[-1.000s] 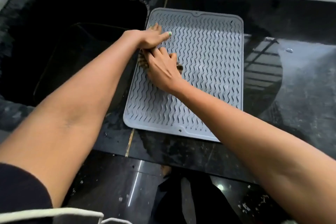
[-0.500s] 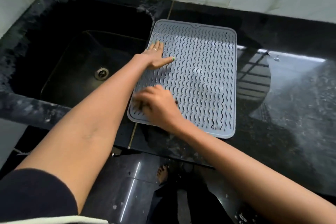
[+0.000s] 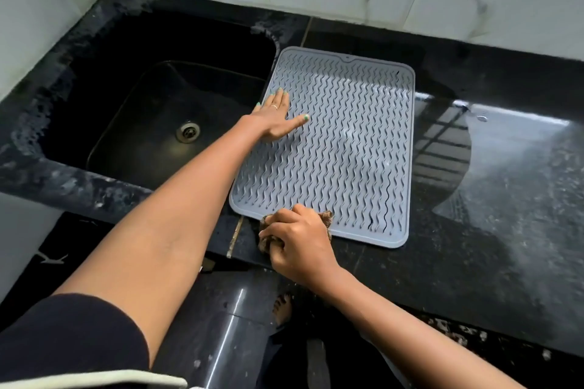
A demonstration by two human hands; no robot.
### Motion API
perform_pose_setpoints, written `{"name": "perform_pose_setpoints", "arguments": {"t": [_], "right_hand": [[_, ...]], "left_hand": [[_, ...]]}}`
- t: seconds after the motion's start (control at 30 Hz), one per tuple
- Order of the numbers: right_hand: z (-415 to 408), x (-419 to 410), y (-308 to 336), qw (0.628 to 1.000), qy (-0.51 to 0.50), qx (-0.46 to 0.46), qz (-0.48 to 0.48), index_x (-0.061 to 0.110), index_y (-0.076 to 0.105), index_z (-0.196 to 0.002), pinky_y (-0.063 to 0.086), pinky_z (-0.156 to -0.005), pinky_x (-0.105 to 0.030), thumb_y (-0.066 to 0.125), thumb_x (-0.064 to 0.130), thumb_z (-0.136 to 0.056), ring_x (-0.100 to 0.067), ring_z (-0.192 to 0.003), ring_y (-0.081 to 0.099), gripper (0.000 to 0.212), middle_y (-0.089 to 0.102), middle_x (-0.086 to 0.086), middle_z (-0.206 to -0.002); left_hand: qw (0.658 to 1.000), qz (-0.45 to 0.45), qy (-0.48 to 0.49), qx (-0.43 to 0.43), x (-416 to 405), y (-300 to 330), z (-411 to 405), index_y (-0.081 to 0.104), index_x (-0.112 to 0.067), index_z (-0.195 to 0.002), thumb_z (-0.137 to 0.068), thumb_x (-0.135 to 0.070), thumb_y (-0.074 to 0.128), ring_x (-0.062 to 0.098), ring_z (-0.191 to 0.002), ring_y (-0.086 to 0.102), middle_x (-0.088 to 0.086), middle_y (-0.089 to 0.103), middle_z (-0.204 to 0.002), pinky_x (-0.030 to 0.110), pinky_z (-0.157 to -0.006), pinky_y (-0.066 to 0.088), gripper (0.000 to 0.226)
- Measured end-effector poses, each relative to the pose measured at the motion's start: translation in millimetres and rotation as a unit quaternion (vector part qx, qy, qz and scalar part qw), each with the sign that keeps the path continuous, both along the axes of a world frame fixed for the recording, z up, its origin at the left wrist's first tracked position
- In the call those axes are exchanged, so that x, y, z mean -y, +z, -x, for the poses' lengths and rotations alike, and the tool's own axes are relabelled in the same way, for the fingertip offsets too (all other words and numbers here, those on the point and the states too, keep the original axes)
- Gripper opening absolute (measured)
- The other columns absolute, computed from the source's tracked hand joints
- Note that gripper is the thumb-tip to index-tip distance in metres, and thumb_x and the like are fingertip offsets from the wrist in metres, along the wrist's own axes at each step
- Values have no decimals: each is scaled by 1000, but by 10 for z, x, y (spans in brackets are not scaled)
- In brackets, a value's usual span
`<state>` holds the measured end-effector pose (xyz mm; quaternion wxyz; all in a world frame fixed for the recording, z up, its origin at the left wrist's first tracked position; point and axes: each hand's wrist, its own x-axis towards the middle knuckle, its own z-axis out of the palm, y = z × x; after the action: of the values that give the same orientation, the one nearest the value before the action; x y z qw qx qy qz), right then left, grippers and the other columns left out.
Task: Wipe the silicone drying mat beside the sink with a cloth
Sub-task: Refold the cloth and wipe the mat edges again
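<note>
Black counter (image 3: pixel 474 262): left hand (image 3: pixel 275 118) flat on mat (image 3: pixel 347 142) beside sink (image 3: pixel 151 123), right hand (image 3: pixel 297 243) clutching cloth (image 3: pixel 327 218).

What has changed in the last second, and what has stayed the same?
The right hand, gripping the brown cloth, swept from the mat's left middle toward the person to its near edge. The left hand stayed flat near the drying mat's left edge, holding it down.

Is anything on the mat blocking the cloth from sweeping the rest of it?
Only the left hand, lying flat on the mat's left side near the sink. The right hand holds the cloth at the near edge; the ridged surface ahead of it shows nothing else.
</note>
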<state>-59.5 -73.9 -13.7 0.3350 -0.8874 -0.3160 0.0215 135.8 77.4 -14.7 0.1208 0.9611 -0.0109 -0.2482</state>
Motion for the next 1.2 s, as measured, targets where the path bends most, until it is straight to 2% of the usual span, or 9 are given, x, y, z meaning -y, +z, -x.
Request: {"name": "perform_pose_setpoints", "arguments": {"t": [0.1,0.2,0.37,0.5,0.6,0.73,0.87,1.07,1.2], "right_hand": [[-198,44,184,987,-2,-156,-29,16,75,-76,53,-68,-29,45,14,-64,-23,-73,64,33,74,-1,-83],[-492,158,397,893,-66,-380,-231,15,73,-73,56,-63,-23,40,1,-66,-13,-69,67,37,75,1,-79],[-884,447,697,772,-200,-438,-415,9,66,-100,56,-64,-28,46,-2,-84,-17,-69,65,27,72,-6,-81],[-948,556,820,781,-219,-434,-392,4,54,-108,51,-87,-50,53,13,-90,-26,-89,61,20,63,-16,-100],[-907,539,916,795,-204,-434,-371,8,53,-107,54,-79,-51,54,19,-90,-26,-88,63,20,64,-14,-98],[-890,523,1028,795,-190,-437,-375,12,59,-101,57,-72,-44,53,24,-90,-22,-86,64,17,67,-8,-93],[-1001,595,1123,805,-204,-408,-380,13,60,-83,45,-64,-31,50,20,-89,-17,-78,56,14,61,-5,-82],[-1132,707,1155,797,-259,-413,-355,19,53,-81,35,-60,-30,44,25,-85,-19,-74,44,12,49,-6,-79],[-1227,777,1127,788,-229,-457,-345,15,57,-117,45,-100,-46,53,65,-79,-23,-110,59,63,62,-4,-119]], "left_hand": [[1000,13,19,13,24,25,45,-10,-10,-151,-94,-64,19,22,-148,-11,7,-16,-160,45,-119,-3,84],[988,107,95,51,117,145,133,16,-8,-152,-99,-53,24,25,-149,7,10,8,-161,44,-120,4,69],[876,417,239,34,417,457,677,61,-19,-126,-99,-53,25,23,-124,52,4,62,-130,40,-107,33,56],[782,527,332,-30,630,659,1117,68,-26,-107,-86,-72,33,9,-84,69,-4,71,-98,26,-77,53,61],[738,575,353,-27,739,713,1242,69,-19,-108,-90,-61,44,18,-93,71,6,75,-102,31,-72,58,52],[693,604,392,16,758,772,1300,69,-18,-97,-95,-34,53,11,-73,71,0,75,-86,24,-58,54,23],[703,589,397,40,715,850,1292,69,-22,-90,-90,-32,59,10,-69,69,-6,74,-75,26,-59,53,15],[689,601,402,51,683,936,1221,64,-20,-86,-90,-27,52,18,-76,61,2,65,-81,37,-79,50,15],[684,618,382,64,693,970,1169,69,-20,-95,-92,-28,55,20,-87,71,3,75,-91,36,-77,57,16]]}}
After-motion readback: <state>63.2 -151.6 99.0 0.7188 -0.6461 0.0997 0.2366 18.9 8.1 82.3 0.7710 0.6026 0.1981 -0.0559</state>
